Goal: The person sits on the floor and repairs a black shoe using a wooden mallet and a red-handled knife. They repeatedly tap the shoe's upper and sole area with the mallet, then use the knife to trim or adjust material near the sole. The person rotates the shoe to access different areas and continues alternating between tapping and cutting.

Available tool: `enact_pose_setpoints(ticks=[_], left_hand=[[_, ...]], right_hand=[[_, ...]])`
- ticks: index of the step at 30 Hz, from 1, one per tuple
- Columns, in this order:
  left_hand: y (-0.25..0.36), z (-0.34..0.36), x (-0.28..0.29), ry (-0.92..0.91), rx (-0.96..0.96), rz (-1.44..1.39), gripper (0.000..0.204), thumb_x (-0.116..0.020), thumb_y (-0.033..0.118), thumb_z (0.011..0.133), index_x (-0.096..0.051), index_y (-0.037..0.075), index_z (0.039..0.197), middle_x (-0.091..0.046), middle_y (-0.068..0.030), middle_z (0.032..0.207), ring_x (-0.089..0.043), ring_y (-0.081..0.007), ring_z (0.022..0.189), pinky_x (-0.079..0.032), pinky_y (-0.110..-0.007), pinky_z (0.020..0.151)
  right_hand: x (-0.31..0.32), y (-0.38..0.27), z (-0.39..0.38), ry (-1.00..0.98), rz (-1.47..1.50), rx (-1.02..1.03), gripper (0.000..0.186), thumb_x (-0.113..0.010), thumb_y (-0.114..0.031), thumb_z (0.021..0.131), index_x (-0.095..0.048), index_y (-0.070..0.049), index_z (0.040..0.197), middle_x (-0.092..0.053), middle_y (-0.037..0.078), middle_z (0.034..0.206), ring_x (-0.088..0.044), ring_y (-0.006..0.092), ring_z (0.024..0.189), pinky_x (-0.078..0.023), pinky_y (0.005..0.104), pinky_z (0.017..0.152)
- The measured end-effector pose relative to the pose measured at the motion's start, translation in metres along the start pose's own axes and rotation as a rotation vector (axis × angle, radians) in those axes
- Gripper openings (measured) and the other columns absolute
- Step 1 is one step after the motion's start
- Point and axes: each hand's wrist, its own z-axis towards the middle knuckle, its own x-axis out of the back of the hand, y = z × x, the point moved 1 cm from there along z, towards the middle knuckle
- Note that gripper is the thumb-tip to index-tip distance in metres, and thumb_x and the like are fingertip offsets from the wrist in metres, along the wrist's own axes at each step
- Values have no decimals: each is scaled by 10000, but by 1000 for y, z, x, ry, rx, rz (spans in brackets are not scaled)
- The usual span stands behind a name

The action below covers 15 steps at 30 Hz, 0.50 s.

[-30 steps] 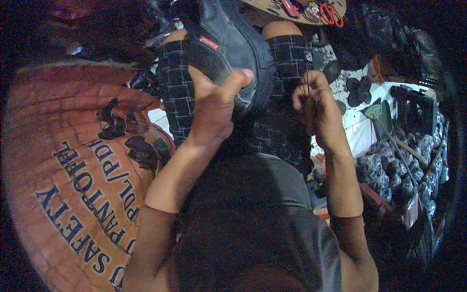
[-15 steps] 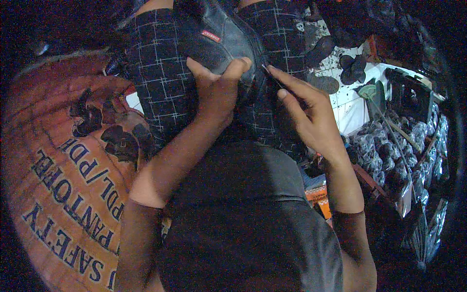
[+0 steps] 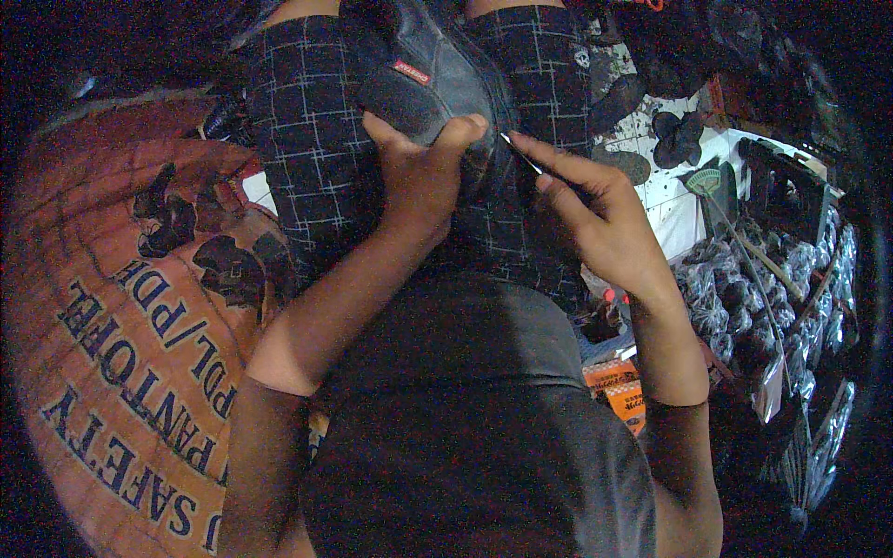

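Shoe (image 3: 456,79) of dark leather is clasped by fingers of the left hand (image 3: 421,172); the right hand (image 3: 606,216) pinches a slim pointed tool (image 3: 524,156) at its edge.

From the dark grey leather shoe (image 3: 437,98), a free passage lies at 5 o'clock, between the left grip (image 3: 417,177) and the right grip (image 3: 606,212). The left grip blocks 6 o'clock; black checked trouser legs (image 3: 302,121) stand close at 3 and 9; the thin, bright-tipped tool (image 3: 519,152) obstructs 4.
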Motion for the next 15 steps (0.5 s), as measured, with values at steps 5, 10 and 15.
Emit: enact_pose_setpoints(ticks=[5, 10, 15], left_hand=[[-2, 0, 0, 29, 25, 35, 999, -805, 214, 705, -168, -70, 1420, -511, -210, 1260, -566, -282, 1095, -473, -376, 962], [2, -3, -1, 22, 32, 45, 1027, -810, 223, 703, -152, -75, 1434, -493, -213, 1280, -561, -288, 1101, -475, -386, 963], [6, -3, -2, 16, -80, 44, 1031, -815, 237, 696, -161, -60, 1436, -490, -206, 1286, -556, -292, 1108, -482, -394, 954]], right_hand=[[3, 2, 1, -18, -20, 4, 410, -539, -62, 1001, -612, -135, 1399, -674, -7, 890, -482, 40, 734, -441, 219, 715], [7, 1, 3, -5, -126, 94, 407, -531, -81, 1011, -609, -147, 1404, -581, -42, 740, -439, 25, 659, -400, 221, 607], [9, -1, 4, -65, -17, -40, 396, -528, -87, 1011, -611, -134, 1396, -637, -18, 785, -498, 50, 704, -452, 241, 676]])
